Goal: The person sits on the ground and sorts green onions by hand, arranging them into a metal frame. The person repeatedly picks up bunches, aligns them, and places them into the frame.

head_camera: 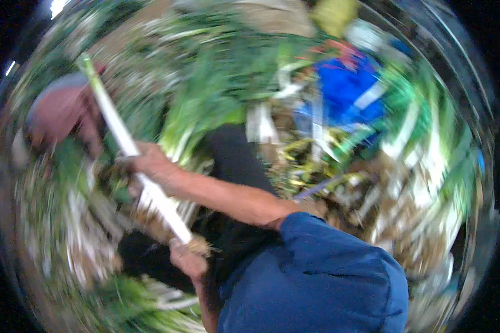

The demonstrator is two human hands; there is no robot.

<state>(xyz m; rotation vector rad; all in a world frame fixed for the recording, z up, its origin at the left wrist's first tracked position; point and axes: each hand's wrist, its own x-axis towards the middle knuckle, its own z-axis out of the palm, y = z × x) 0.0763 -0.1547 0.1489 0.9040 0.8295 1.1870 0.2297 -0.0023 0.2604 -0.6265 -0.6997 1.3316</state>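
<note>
A long leek point(118, 125) with a thick white stem crosses in front of me at a slant, its green end at upper left. My right hand point(152, 162) is shut around the middle of the stem. At the lower end my left hand point(188, 259) grips the leek beside its brown, stringy roots. More leeks point(183, 139) with green leaves lie just beyond my right hand. Both forearms are bare, and my dark trousers point(241, 158) show below them. Motion blur hides the exact finger positions.
Another person point(62, 110) bends over leeks at the left. Heaped leeks point(425, 166) lie to the right, roots towards me. A bright blue plastic sheet or bag point(350, 91) lies at upper right, near yellowish leaf scraps point(300, 150). Further off is a yellow bundle point(335, 16).
</note>
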